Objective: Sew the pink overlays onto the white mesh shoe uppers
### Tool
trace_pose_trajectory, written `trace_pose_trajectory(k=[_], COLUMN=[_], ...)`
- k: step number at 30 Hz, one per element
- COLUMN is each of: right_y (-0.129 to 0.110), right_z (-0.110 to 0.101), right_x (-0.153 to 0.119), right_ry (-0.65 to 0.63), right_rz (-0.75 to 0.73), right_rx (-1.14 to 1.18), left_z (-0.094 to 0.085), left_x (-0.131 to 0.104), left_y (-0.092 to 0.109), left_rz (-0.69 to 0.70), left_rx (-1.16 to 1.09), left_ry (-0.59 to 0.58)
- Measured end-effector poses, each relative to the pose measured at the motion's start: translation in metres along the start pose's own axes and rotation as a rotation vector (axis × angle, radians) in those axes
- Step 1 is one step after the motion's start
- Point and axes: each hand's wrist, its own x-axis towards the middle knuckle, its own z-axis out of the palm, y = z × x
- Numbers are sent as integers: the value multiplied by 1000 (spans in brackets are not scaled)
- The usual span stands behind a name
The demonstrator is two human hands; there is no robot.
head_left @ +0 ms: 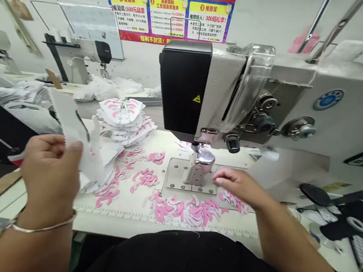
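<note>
At the post-bed sewing machine [220, 92], left fingers [74, 151] pinch a white piece [66, 112]; right fingers [225, 174], curled, hold unclear, risk nipping so near the post [197, 174].

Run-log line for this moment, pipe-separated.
left hand: holding white piece | right hand: fingers curled, near sewing machine foot | pink pieces: loose on table | white stack: beyond

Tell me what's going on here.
At a sewing machine, the person's left hand holds up a white piece between thumb and fingers. The right hand is beside the machine's post; whether it holds anything is unclear. Pink and white scraps lie scattered on the table, and a stack of pink-marked white pieces stands behind them.
</note>
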Motion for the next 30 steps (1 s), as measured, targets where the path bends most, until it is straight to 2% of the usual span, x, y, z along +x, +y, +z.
trace_pose_trajectory(k=[1,4,5,7,9,10,12,13,14,15,17,19,20,24,27,30], right_y=[-13,-46,-52,-55,-49,-43,-31,-24,-17,-11,2,14,20,39,51,59], right_z=[16,64,76,88,84,78,63,56,50,44,35,26,22,3,-7,-10], right_x=[-9,-14,-11,-3,0,-1,-6,-9,-12,-13,-13,-6,-2,19,35,49], right_ry=[-45,-18,39,233,299,312,281,244,201,163,143,209,259,381,398,389], right_rz=[-138,-552,-657,-783,-826,-790,-634,-543,-452,-375,-240,-127,-83,16,67,100], right_rx=[-5,-163,-193,-173,-72,25,302,460,614,753,974,1133,1187,1272,1294,1300], left_z=[16,61,72,84,85,83,77,75,74,75,82,95,103,134,150,157], left_x=[-19,-77,-93,-114,-118,-115,-103,-95,-88,-83,-76,-76,-77,-81,-78,-75], left_y=[10,32,36,39,37,35,29,26,22,18,11,7,5,9,14,13], left_rz=[-7,-138,-202,-291,-247,-162,47,115,123,67,-156,-380,-459,-629,-658,-675], left_rx=[0,-223,-311,-450,-467,-427,-254,-141,-45,18,28,-52,-89,-207,-248,-284], left_ry=[-4,-288,-376,-551,-651,-631,-475,-404,-397,-473,-755,-992,-1050,-1101,-1069,-1037])
